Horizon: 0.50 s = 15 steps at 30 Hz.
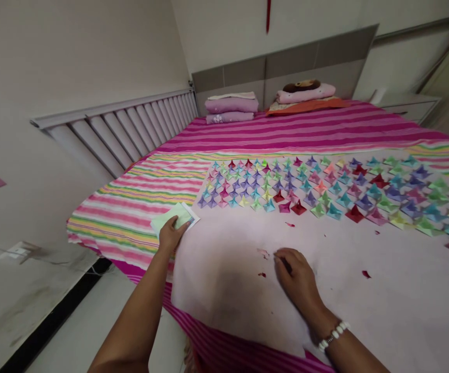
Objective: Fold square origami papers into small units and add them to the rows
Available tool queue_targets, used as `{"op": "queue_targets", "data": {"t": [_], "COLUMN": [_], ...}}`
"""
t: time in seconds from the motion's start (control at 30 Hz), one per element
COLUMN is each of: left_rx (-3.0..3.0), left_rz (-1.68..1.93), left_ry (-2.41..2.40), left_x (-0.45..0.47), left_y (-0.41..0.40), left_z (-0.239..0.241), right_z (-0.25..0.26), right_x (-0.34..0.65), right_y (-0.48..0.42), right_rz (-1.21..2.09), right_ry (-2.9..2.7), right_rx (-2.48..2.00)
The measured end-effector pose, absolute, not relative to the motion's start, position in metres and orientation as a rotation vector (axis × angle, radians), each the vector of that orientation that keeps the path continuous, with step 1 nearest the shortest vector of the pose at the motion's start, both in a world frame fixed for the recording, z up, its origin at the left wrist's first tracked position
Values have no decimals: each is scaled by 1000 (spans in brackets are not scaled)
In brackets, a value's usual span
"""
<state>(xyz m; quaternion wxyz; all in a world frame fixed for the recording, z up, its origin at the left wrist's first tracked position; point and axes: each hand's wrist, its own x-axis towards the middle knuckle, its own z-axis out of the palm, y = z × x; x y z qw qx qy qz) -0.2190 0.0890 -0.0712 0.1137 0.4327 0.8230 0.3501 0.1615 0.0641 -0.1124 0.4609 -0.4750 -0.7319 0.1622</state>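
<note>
My left hand (171, 235) is at a small stack of light green and white paper sheets (178, 211) on the striped bedspread, its thumb and fingers closed on the edge. My right hand (296, 274), wearing a white bead bracelet (333, 335), rests over a pale pink sheet (228, 259). Its fingers are curled in, and nothing shows between them. Just left of the fingertips lie a pale pink scrap (263, 253) and a dark red scrap (262, 275). Beyond both hands, several rows of folded paper shapes (285, 207) in many colours stand on the sheet.
More red scraps (366, 274) are scattered on the right. Folded bedding (232, 106) and a pink pillow (305, 94) sit by the headboard (286, 65). A white radiator (131, 127) lines the left wall, with a white nightstand (410, 108) at the back right.
</note>
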Motion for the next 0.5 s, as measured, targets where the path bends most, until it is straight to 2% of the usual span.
{"op": "queue_targets", "data": {"t": [0.5], "left_rx": [1262], "left_rz": [1016], "left_ry": [2428], "left_x": [-219], "left_y": [89], "left_z": [-71], "right_z": [-113], "right_x": [162], "right_y": [64], "right_rz": [394], "right_ry": [-1799], "right_rx": [-1160]}}
